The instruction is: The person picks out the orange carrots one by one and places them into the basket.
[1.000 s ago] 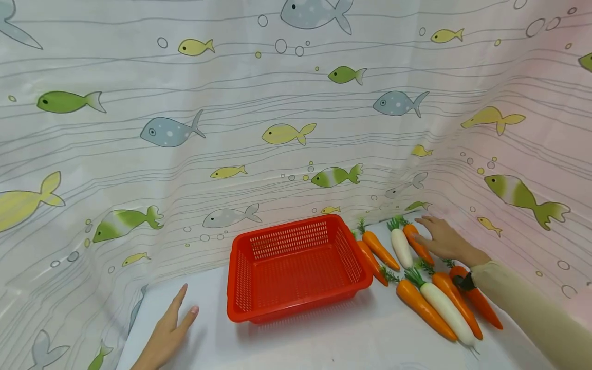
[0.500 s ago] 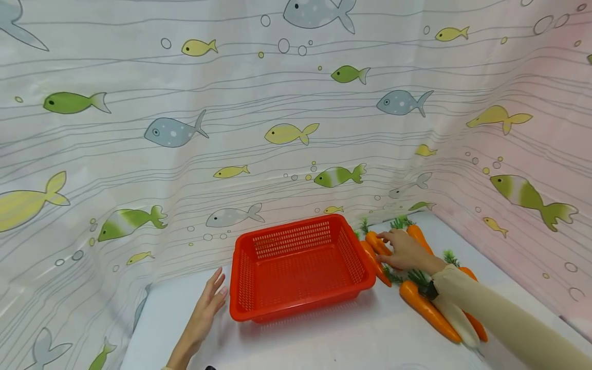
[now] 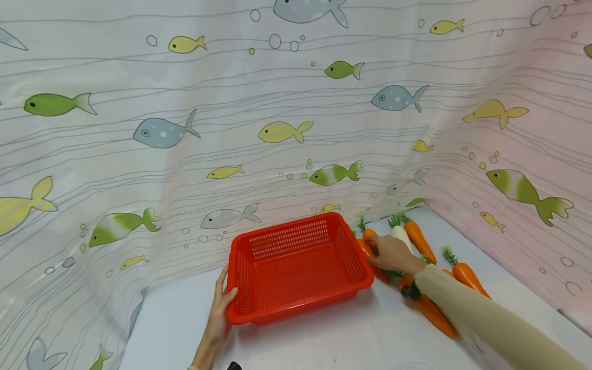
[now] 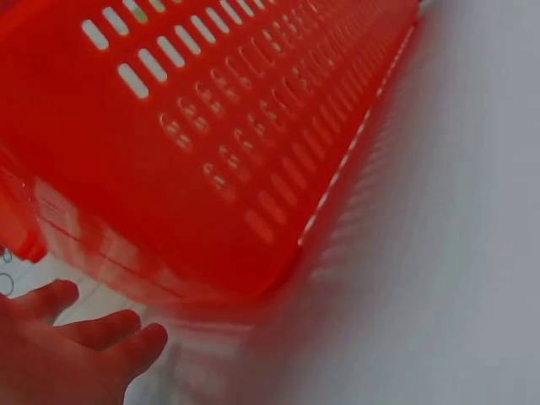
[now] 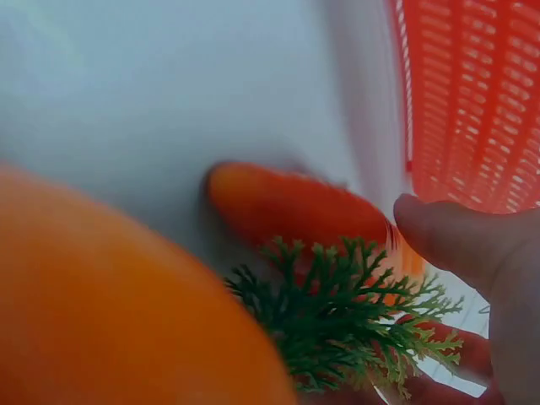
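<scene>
My left hand is at the left end of a red plastic basket, its fingers along the outside and its thumb overlapping the rim. In the left wrist view the fingers extend just below the basket's perforated wall. At the basket's right side, my right hand holds the orange carrot nearest the basket. The right wrist view shows its thumb against that carrot; green leaves partly hide the other fingers. Another carrot lies at the fingertips.
A white radish and a carrot lie behind the right hand. More carrots, one at the right and one in front, lie around the right forearm, which hides part of the pile. A fish-patterned curtain surrounds the white table.
My left hand has moved right and forward to the basket's left rim. My right hand has come left from the far carrot and radish to the carrot beside the basket, and now holds it.
</scene>
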Demonstrator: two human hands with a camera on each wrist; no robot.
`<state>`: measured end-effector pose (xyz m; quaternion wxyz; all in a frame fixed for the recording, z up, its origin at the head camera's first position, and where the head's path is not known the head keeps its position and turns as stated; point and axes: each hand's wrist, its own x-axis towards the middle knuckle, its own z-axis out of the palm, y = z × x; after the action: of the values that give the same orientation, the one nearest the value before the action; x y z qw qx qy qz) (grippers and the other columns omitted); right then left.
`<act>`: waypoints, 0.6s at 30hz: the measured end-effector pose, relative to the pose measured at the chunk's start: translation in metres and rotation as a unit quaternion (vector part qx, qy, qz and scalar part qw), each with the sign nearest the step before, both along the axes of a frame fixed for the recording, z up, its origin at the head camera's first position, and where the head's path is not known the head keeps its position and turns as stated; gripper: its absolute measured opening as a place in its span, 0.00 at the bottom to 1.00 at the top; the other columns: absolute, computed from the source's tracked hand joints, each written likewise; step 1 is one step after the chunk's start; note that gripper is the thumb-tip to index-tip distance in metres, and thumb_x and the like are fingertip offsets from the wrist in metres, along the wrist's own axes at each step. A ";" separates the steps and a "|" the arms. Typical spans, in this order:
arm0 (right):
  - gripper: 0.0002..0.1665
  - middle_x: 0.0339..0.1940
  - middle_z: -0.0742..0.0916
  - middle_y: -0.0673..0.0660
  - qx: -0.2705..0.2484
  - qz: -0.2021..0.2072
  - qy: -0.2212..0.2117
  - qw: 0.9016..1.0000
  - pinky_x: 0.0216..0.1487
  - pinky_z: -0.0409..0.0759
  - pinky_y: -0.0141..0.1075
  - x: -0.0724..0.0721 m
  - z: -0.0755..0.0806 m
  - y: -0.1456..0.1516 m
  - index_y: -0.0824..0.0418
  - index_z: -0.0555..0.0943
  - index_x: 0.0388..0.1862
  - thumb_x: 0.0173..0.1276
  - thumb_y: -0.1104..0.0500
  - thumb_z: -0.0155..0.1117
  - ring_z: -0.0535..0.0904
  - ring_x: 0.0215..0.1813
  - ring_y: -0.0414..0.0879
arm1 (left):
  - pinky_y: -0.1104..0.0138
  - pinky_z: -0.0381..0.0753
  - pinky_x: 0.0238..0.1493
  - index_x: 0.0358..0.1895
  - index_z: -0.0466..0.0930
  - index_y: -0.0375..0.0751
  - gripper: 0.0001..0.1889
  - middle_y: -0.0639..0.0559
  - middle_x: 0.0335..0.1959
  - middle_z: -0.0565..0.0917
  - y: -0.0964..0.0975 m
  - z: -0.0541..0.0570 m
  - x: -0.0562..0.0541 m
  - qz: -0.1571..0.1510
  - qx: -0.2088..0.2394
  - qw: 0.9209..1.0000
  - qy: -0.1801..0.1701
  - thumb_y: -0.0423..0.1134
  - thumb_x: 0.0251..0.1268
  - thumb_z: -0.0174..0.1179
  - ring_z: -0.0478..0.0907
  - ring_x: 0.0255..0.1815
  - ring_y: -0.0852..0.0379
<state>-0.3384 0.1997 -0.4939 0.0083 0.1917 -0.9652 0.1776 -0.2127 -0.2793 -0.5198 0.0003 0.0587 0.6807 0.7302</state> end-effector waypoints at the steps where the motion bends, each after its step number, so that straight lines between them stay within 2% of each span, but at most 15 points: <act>1: 0.35 0.18 0.72 0.47 0.005 -0.002 0.000 1.000 0.22 0.63 0.33 -0.001 0.000 -0.001 0.65 0.79 0.68 0.67 0.48 0.74 0.69 0.21 0.43 | 0.54 0.87 0.62 0.88 0.35 0.67 0.36 0.40 0.85 0.53 0.001 -0.001 0.000 0.004 0.003 1.000 0.003 0.42 0.87 0.42 0.76 0.71 0.40; 5: 0.37 0.18 0.75 0.48 0.024 -0.001 0.004 1.000 0.21 0.65 0.34 -0.005 0.002 -0.007 0.61 0.78 0.70 0.66 0.48 0.75 0.70 0.21 0.44 | 0.56 0.87 0.62 0.88 0.35 0.65 0.37 0.46 0.87 0.48 0.005 -0.004 0.000 0.008 0.015 1.000 0.022 0.41 0.86 0.40 0.72 0.74 0.44; 9: 0.36 0.23 0.80 0.49 0.048 0.005 -0.002 0.999 0.23 0.68 0.35 -0.009 0.004 -0.011 0.60 0.78 0.71 0.65 0.51 0.74 0.73 0.25 0.46 | 0.60 0.85 0.63 0.89 0.36 0.62 0.35 0.50 0.88 0.43 0.007 -0.007 0.000 0.004 0.036 0.999 0.034 0.42 0.87 0.37 0.64 0.76 0.46; 13: 0.33 0.24 0.81 0.50 0.063 0.012 -0.008 0.998 0.24 0.70 0.36 -0.016 0.004 -0.014 0.60 0.80 0.70 0.66 0.54 0.73 0.74 0.26 0.46 | 0.61 0.86 0.62 0.88 0.39 0.64 0.33 0.49 0.88 0.45 0.009 -0.010 -0.001 0.013 0.049 0.998 0.035 0.44 0.87 0.36 0.65 0.75 0.44; 18: 0.30 0.28 0.83 0.51 0.036 0.008 -0.026 0.999 0.28 0.73 0.36 -0.023 0.004 -0.017 0.63 0.81 0.65 0.64 0.56 0.73 0.75 0.28 0.46 | 0.62 0.84 0.63 0.88 0.42 0.64 0.32 0.51 0.88 0.47 0.010 -0.011 -0.001 0.031 0.038 0.998 0.039 0.46 0.86 0.36 0.62 0.76 0.43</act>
<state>-0.3619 0.1829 -0.4897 -0.0247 0.1952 -0.9692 0.1480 -0.2141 -0.2690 -0.5308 -0.0514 0.0661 0.6531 0.7527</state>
